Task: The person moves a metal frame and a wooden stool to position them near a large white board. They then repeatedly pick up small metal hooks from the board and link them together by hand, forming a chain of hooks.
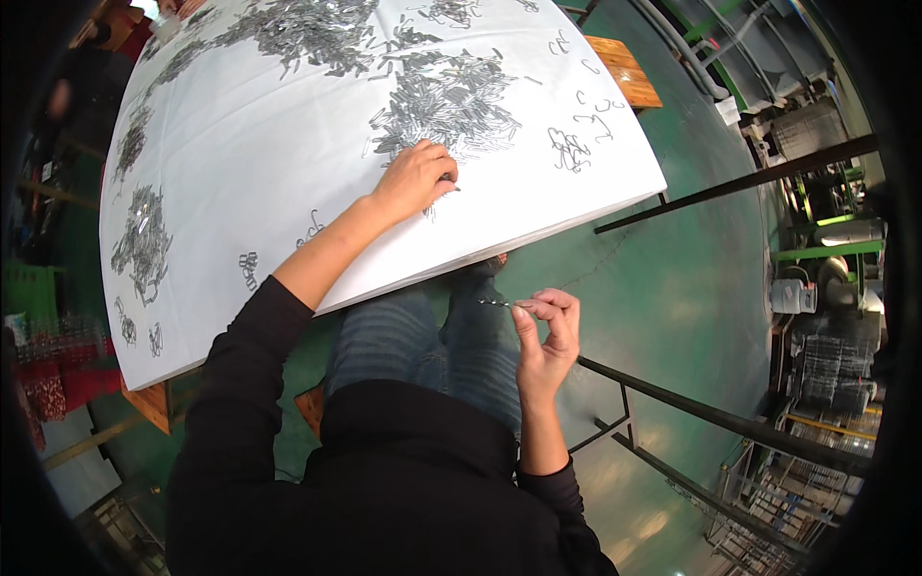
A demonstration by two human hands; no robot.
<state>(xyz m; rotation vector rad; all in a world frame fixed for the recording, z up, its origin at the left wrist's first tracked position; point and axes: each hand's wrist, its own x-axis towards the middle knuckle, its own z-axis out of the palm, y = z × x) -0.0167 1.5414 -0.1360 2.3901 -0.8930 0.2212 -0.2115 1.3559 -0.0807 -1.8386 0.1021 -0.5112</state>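
Note:
My left hand (418, 180) rests on the white-covered table at the near edge of a big pile of small grey metal pieces (447, 104), which are narrow and look like bent wire clips. Its fingers are curled in, and bits of the same dark metal show at the fingertips. Off the table's front edge, over my right leg, my right hand (549, 341) is raised. Thumb and fingers pinch a short cluster of small metal pieces (494, 303) that sticks out to the left. Their exact shape is too small to make out.
The white table (240, 173) carries more metal piles (142, 245) at left and far side. Loose hook-shaped wires (569, 151) lie at right, and linked ones (249, 269) near the front edge. A dark metal rail (711, 422) runs at lower right. At the far left corner is another person's hand (187, 8).

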